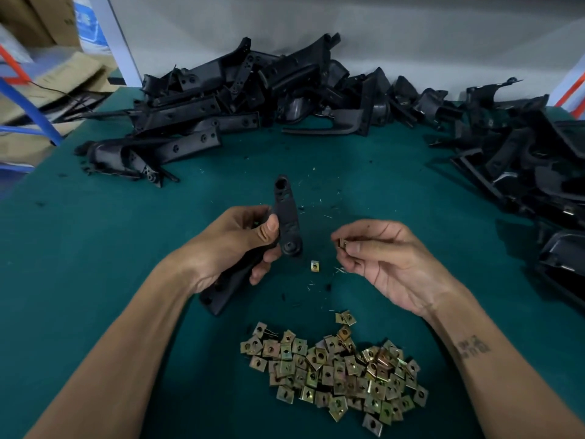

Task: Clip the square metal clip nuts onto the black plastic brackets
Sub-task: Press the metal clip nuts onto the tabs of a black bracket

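Gripping a black bracket (pixel 286 217) mid-frame in left hand (pixel 234 239), pinching one clip nut (pixel 342 243) in right hand (pixel 380 258) just right of it; might slip from fingertips, joining the stray nut (pixel 314 266) below.

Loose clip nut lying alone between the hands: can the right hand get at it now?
Probably yes. The loose clip nut lies uncovered on the mat, but the right hand already pinches another clip nut.
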`<state>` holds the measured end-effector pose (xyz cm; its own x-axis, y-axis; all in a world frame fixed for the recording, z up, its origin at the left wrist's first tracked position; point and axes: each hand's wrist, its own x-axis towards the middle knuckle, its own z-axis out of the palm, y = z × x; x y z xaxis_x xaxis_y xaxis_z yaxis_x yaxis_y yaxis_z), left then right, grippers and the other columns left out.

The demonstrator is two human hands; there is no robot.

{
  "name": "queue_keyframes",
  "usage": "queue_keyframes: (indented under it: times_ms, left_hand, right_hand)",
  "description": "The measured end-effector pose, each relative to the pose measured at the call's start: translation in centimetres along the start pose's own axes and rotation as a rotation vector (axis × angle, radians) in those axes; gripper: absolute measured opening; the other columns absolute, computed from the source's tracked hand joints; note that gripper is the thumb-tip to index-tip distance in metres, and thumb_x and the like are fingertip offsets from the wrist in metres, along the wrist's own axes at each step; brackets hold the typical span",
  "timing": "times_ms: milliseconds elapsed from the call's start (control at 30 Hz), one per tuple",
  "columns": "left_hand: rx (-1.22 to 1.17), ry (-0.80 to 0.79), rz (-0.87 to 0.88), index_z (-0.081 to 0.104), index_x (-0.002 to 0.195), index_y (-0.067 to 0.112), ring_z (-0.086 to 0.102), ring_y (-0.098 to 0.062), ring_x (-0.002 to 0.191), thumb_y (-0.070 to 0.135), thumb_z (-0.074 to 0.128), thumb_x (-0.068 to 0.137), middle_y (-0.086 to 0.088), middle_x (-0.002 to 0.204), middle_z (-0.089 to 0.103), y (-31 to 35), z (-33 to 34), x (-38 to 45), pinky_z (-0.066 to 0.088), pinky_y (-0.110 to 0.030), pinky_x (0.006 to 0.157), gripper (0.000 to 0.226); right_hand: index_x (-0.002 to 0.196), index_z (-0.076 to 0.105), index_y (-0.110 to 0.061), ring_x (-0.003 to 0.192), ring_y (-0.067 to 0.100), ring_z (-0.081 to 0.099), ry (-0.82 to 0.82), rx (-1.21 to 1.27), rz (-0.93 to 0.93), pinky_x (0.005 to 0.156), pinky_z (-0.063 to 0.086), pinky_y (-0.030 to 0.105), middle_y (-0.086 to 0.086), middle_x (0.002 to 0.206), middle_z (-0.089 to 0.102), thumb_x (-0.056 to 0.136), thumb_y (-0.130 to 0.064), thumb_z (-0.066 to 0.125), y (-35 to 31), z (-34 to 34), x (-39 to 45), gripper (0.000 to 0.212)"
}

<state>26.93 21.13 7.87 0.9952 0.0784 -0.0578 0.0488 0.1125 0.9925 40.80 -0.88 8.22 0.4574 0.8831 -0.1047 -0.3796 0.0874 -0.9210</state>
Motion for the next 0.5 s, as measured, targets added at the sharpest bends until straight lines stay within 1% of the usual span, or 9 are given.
queue_keyframes:
  times_ms: [67, 100, 133, 200, 267, 333, 400, 433, 500]
  left_hand:
    - [-0.033, 0.002, -0.005, 0.051, 0.106, 0.005, 0.038, -0.019, 0.046, 0.055, 0.075, 0.079, -0.011, 0.07, 0.04, 0.0, 0.0, 0.3, 0.038, -0.026, 0.044, 0.062]
    - [-0.042, 0.006, -0.012, 0.049, 0.109, 0.005, 0.036, -0.019, 0.046, 0.054, 0.077, 0.077, -0.011, 0.071, 0.039, 0.0, 0.1, 0.4, 0.036, -0.026, 0.044, 0.064]
    - [-0.039, 0.011, -0.015, 0.049, 0.108, 0.006, 0.036, -0.019, 0.046, 0.052, 0.078, 0.078, -0.011, 0.071, 0.039, 0.0, 0.1, 0.6, 0.036, -0.026, 0.043, 0.062]
    - [0.001, 0.036, -0.011, 0.053, 0.103, 0.008, 0.041, -0.019, 0.047, 0.047, 0.077, 0.08, -0.012, 0.07, 0.047, -0.1, 0.3, 0.7, 0.038, -0.026, 0.043, 0.051]
    - [0.053, 0.071, 0.0, 0.058, 0.102, 0.006, 0.049, -0.02, 0.049, 0.041, 0.074, 0.084, -0.013, 0.074, 0.061, -0.1, 0.5, 0.7, 0.042, -0.027, 0.043, 0.043]
    - [0.077, 0.075, 0.01, 0.06, 0.103, 0.005, 0.051, -0.02, 0.049, 0.039, 0.072, 0.087, -0.012, 0.076, 0.066, 0.0, 0.7, 0.7, 0.044, -0.026, 0.044, 0.04]
    - [0.083, 0.069, 0.005, 0.06, 0.098, 0.01, 0.046, -0.021, 0.046, 0.041, 0.072, 0.085, -0.011, 0.067, 0.058, 0.0, 0.9, 0.7, 0.041, -0.026, 0.043, 0.036]
    - [0.087, 0.065, 0.006, 0.061, 0.094, 0.014, 0.043, -0.021, 0.044, 0.041, 0.071, 0.086, -0.01, 0.064, 0.052, 0.0, 1.0, 0.7, 0.039, -0.026, 0.042, 0.03]
    - [0.105, 0.074, 0.01, 0.06, 0.092, 0.018, 0.039, -0.02, 0.043, 0.039, 0.07, 0.086, -0.007, 0.062, 0.047, 0.0, 1.2, 0.8, 0.037, -0.026, 0.041, 0.024]
  right_hand:
    - [0.093, 0.08, -0.003, 0.071, 0.019, 0.066, 0.034, 0.015, -0.036, 0.067, 0.056, 0.024, 0.013, 0.078, 0.07, 0.072, 0.003, 0.077, 0.4, 0.4, 0.3, 0.022]
    - [0.093, 0.081, -0.004, 0.07, 0.02, 0.066, 0.045, 0.02, -0.047, 0.066, 0.055, 0.025, 0.013, 0.077, 0.07, 0.073, 0.004, 0.073, 0.7, 0.7, 0.5, 0.022]
    - [0.093, 0.081, -0.005, 0.069, 0.02, 0.066, 0.05, 0.024, -0.054, 0.065, 0.055, 0.025, 0.014, 0.077, 0.07, 0.074, 0.006, 0.069, 0.8, 1.0, 0.6, 0.024]
    - [0.089, 0.08, -0.007, 0.067, 0.021, 0.065, 0.057, 0.029, -0.067, 0.063, 0.055, 0.026, 0.014, 0.078, 0.07, 0.075, 0.007, 0.068, 1.0, 1.6, 0.8, 0.024]
    - [0.084, 0.079, -0.009, 0.067, 0.021, 0.065, 0.072, 0.033, -0.08, 0.063, 0.054, 0.025, 0.014, 0.078, 0.07, 0.074, 0.006, 0.068, 1.0, 1.9, 0.9, 0.021]
    - [0.082, 0.079, -0.009, 0.068, 0.019, 0.064, 0.093, 0.043, -0.093, 0.063, 0.054, 0.024, 0.012, 0.078, 0.07, 0.075, 0.005, 0.068, 0.9, 1.9, 0.9, 0.019]
    - [0.083, 0.079, -0.009, 0.069, 0.018, 0.064, 0.113, 0.063, -0.11, 0.064, 0.054, 0.024, 0.01, 0.078, 0.07, 0.075, 0.004, 0.069, 0.8, 1.8, 0.8, 0.018]
    - [0.084, 0.079, -0.009, 0.069, 0.018, 0.065, 0.118, 0.07, -0.12, 0.065, 0.055, 0.024, 0.009, 0.079, 0.07, 0.075, 0.002, 0.071, 0.7, 1.8, 0.7, 0.017]
    - [0.087, 0.079, -0.009, 0.071, 0.018, 0.066, 0.117, 0.064, -0.146, 0.065, 0.056, 0.025, 0.01, 0.081, 0.071, 0.075, -0.004, 0.075, 0.6, 1.8, 0.7, 0.014]
